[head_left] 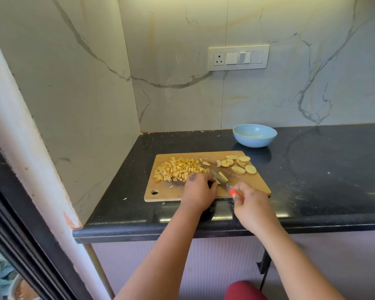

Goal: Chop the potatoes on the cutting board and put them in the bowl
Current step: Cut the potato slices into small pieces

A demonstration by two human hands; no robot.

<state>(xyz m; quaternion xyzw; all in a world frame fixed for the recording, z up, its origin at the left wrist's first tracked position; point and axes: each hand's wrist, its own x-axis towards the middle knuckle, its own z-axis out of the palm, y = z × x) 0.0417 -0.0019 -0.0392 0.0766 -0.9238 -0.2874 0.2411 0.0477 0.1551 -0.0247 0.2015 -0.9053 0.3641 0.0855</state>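
A wooden cutting board (253, 185) lies on the black counter. A heap of diced potato (178, 168) covers its left half. Several round potato slices (238, 164) lie at its back right. My right hand (250, 204) grips a knife (222, 181) by its orange handle, the blade pointing up-left across potato strips (223, 176) near the board's middle. My left hand (198, 190) sits curled over the potato pieces just left of the blade, fingers hiding what they hold. A light blue bowl (254, 135) stands behind the board with nothing visible inside.
The black counter (323, 169) stretches to the right of the board. A marble wall closes the corner at left and behind. A switch panel (238, 57) is on the back wall. A small potato scrap (125, 198) lies left of the board.
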